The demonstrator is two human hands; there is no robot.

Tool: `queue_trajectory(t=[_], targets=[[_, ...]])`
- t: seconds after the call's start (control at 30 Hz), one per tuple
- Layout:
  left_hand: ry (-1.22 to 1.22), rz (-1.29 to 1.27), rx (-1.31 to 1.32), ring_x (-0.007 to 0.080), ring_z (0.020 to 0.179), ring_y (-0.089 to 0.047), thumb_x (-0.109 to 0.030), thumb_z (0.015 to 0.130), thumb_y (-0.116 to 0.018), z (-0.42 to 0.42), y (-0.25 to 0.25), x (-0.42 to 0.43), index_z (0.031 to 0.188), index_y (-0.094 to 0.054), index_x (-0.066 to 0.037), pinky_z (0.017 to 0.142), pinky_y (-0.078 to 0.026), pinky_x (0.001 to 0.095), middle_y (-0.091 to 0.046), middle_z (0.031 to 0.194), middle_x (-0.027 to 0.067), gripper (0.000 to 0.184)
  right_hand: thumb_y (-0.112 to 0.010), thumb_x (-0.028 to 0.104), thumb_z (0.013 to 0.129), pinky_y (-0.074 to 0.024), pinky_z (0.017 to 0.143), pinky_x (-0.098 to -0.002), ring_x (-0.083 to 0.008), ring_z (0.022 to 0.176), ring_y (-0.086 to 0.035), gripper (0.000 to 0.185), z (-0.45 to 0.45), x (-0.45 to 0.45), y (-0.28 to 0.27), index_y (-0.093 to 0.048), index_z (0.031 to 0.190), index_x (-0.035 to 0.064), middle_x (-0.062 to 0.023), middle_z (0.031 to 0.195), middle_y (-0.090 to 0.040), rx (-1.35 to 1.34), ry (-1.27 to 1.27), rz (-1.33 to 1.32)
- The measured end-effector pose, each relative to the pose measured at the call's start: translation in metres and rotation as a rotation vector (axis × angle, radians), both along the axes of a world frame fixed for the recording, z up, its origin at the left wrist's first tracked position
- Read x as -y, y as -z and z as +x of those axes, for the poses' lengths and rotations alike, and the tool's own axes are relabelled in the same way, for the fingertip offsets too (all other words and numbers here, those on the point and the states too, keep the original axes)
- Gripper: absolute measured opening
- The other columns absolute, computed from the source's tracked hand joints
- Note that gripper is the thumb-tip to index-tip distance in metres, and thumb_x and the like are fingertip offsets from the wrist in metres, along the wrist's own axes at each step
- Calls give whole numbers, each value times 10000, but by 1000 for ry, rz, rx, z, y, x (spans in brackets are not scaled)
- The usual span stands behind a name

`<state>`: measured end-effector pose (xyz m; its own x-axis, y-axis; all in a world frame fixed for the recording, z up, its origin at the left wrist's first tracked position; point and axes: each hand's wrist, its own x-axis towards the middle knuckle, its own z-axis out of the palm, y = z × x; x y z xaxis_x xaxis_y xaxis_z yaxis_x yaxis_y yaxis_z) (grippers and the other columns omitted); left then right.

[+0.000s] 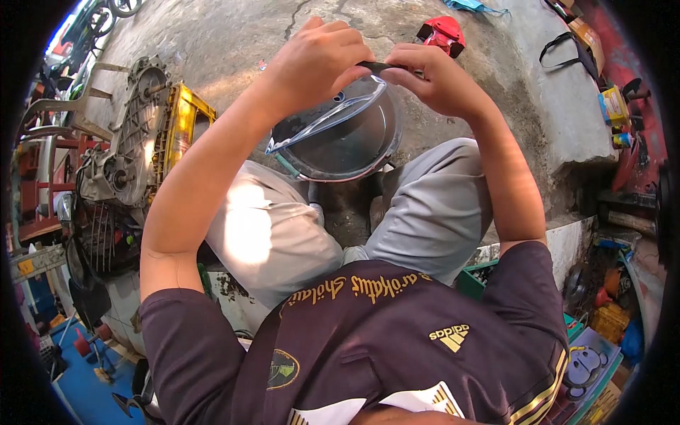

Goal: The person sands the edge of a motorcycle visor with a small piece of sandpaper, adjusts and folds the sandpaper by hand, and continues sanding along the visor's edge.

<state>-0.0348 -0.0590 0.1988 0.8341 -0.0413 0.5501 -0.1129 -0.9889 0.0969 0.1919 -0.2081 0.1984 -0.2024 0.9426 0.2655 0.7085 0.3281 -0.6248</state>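
My left hand [315, 64] and my right hand [439, 76] are raised close together in front of me, fingers closed. Between them they pinch a thin dark strip [378, 66], its ends covered by my fingers; I cannot make out its exact kind. Below it, a clear, shiny-edged piece [333, 117], perhaps plastic, slants down to the left; whether it joins the strip is unclear. Under my hands, between my knees, stands a round dark basin [358, 175], which seems to hold liquid.
A metal engine casing [117, 163] and a yellow crate [185, 117] stand on the left. A red object [445, 34] and a blue cloth-like piece [476, 6] lie ahead on the concrete floor [241, 42]. On the right is a raised ledge [559, 106] with a black strap [567, 46].
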Motion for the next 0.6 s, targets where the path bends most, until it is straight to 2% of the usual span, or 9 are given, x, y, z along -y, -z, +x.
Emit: queue_trajectory(t=[0.17, 0.27, 0.33, 0.4, 0.43, 0.5, 0.53, 0.57, 0.6], targets=[[25, -9, -26, 310, 1069, -687, -184, 947, -800, 6, 4, 3, 1114, -765, -72, 951, -511, 446, -734, 1059, 86, 205, -792, 220, 1014, -488, 785, -354, -212, 863, -646, 242, 8, 1, 6, -763, 1100, -4, -97, 897, -673, -213, -15, -206], [5, -114, -51, 362, 1033, -690, -161, 962, -780, 9, 12, 1, 1118, -761, -38, 937, -531, 462, -740, 1046, 124, 200, -840, 226, 966, -510, 795, -348, -218, 868, -673, 286, -1, 3, 3, -782, 1122, -6, -100, 934, -714, -172, 123, -85], [-19, -175, -81, 396, 1009, -693, -147, 972, -768, 9, 16, 0, 1126, -760, -22, 923, -544, 469, -747, 1041, 147, 198, -826, 159, 988, -542, 886, -312, -156, 953, -673, 271, 1, 2, -1, -769, 1198, -2, -75, 991, -690, 40, 134, 24], [-62, -403, -110, 324, 915, -721, -139, 1005, -750, 10, 17, 2, 1147, -760, 5, 871, -561, 413, -758, 990, 141, 202, -830, 142, 975, -550, 893, -319, -171, 960, -685, 267, 1, 3, -2, -768, 1187, -8, -79, 1004, -698, 31, 102, 40], [-59, -404, -109, 324, 915, -721, -139, 1005, -750, 10, 15, 4, 1147, -760, 5, 871, -561, 413, -758, 990, 141, 202, -835, 125, 963, -558, 900, -327, -186, 967, -696, 262, 0, 3, -2, -767, 1175, -13, -84, 1018, -706, 22, 67, 55], [-193, -790, -333, 304, 855, -712, -194, 1014, -741, 6, 10, 6, 1154, -784, 3, 825, -559, 418, -786, 951, 159, 245, -830, 116, 964, -557, 898, -333, -206, 970, -700, 253, -1, 4, -1, -765, 1167, -20, -92, 1029, -706, 29, 74, 64], [-193, -789, -334, 304, 855, -712, -194, 1014, -741, 6, 12, 4, 1154, -784, 3, 825, -559, 418, -786, 951, 159, 245, -824, 108, 965, -557, 895, -340, -225, 972, -703, 244, -2, 4, 0, -763, 1159, -27, -100, 1040, -706, 34, 77, 75], [-147, -856, -328, 267, 843, -704, -201, 1018, -747, 7, 17, 2, 1170, -784, -2, 824, -559, 396, -791, 943, 152, 254, -824, 108, 965, -557, 895, -340, -225, 972, -703, 244, -2, 3, 1, -763, 1159, -27, -100, 1040, -706, 34, 77, 76], [-100, -924, -322, 230, 830, -697, -208, 1021, -752, 7, 19, 1, 1187, -784, -6, 824, -559, 374, -796, 934, 145, 263, -822, 121, 958, -555, 875, -370, -270, 970, -708, 248, -2, 3, 1, -767, 1148, -29, -129, 1037, -711, 42, 67, 99]])
